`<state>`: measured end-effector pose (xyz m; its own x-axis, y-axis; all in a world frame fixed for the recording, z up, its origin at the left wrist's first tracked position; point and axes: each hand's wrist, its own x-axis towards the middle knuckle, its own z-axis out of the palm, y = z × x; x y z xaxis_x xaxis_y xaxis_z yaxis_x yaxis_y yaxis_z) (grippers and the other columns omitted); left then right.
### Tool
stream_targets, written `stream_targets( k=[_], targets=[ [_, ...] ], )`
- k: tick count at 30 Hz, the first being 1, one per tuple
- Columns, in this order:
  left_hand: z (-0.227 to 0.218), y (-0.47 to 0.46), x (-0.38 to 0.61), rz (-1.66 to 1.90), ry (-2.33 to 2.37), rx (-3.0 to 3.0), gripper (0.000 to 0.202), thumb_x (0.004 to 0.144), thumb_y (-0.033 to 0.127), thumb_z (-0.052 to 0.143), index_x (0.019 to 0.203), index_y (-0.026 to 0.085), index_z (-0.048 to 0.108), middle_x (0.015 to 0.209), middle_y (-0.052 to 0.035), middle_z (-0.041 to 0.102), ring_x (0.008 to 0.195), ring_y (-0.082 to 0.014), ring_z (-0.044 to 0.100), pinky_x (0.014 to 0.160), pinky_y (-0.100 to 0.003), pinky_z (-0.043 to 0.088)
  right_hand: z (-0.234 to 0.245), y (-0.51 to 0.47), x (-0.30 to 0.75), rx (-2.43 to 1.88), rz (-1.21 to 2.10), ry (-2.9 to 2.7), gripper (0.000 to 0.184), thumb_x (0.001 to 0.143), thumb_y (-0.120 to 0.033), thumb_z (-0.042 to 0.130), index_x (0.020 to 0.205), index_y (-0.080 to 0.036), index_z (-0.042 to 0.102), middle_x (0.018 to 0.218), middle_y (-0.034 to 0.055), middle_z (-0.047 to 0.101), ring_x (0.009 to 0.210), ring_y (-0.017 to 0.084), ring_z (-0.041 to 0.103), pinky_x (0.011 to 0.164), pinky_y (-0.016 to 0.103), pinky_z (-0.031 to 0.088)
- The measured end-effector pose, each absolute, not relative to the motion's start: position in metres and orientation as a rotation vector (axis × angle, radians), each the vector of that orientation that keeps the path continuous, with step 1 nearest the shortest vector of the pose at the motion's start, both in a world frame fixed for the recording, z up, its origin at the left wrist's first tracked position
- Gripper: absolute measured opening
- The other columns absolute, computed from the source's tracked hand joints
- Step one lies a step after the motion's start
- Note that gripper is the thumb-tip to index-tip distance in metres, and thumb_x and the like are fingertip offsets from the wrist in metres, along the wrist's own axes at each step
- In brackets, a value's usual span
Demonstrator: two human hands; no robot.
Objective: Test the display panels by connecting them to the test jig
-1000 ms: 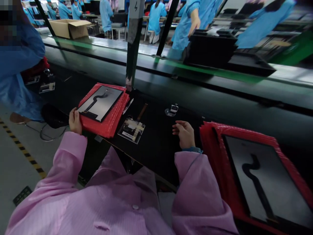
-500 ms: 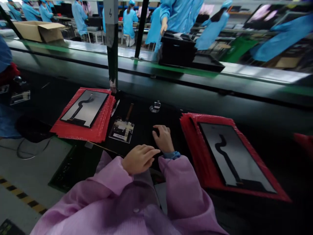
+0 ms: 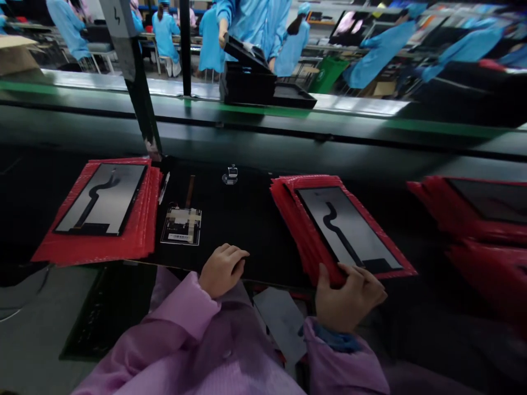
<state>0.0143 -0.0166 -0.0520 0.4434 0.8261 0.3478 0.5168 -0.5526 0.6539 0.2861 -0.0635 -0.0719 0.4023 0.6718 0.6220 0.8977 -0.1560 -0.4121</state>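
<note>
Pink smock sleeves (image 3: pixel 185 312) lead to two bare hands at the near edge of a black worktop (image 3: pixel 247 219). The right hand (image 3: pixel 349 299) is closed over the near end of a stack of red bubble-wrap sleeves (image 3: pixel 294 219). Its thumb lies on the stack's near left corner. Its fingers curl over the near short edge of the flat grey rectangular panel (image 3: pixel 356 233) that lies on top. A black wavy ribbon cable (image 3: pixel 329 216) runs along the panel's face.

The panel's long axis runs away from the person, with the far end leaning left. The right hand therefore sits at the near short end, and the whole length lies ahead of it.

The left hand (image 3: pixel 222 269) is loosely curled, knuckles up, resting on the worktop edge and holding nothing that shows. It is well apart from the stack, with bare black surface between, so the right hand is by far the nearer.

Beyond the left hand lies a small pale circuit card (image 3: pixel 181 225). Further left is a second red stack topped by a grey panel (image 3: pixel 102 200). More red stacks (image 3: pixel 473 219) sit at far right. Behind runs a green-edged conveyor (image 3: pixel 370 123) carrying black trays (image 3: pixel 247 85), and people in blue coats (image 3: pixel 242 22) work beyond it.
</note>
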Motion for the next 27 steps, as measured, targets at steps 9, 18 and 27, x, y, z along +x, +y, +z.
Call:
stream_targets(
  k=[9,18,27],
  targets=[
    [-0.036,-0.016,0.063,0.868,0.907,1.27,0.023,0.097,0.027,0.056,0.113,0.016,0.067,0.111,-0.0098,0.072,0.101,-0.0189,0.07,0.095,-0.036,0.055,-0.048,-0.058,0.269,-1.737,-0.517,-1.12,0.049,0.095,-0.061,0.059,0.07,-0.019,0.067,0.078,0.008,0.059,0.084,0.023,0.057,0.082,0.041,0.047],
    [-0.015,0.0,0.137,0.809,0.734,0.868,0.052,0.078,0.015,0.067,0.129,0.015,0.057,0.124,-0.0124,0.07,0.112,-0.0239,0.067,0.109,-0.043,0.049,-0.047,-0.087,0.218,-1.501,-0.714,-1.631,0.003,0.094,-0.02,0.067,0.094,-0.021,0.069,0.092,0.0056,0.069,0.093,0.02,0.06,0.086,0.037,0.048],
    [-0.012,-0.032,0.022,0.93,0.919,0.761,0.065,0.077,0.035,0.08,0.137,0.02,0.058,0.138,-0.0111,0.067,0.132,-0.0309,0.061,0.116,-0.044,0.045,-0.034,-0.105,0.246,-1.799,0.438,-1.038,0.056,0.089,-0.062,0.061,0.121,-0.016,0.07,0.1,0.0106,0.072,0.088,0.022,0.066,0.081,0.037,0.054]
  ],
)
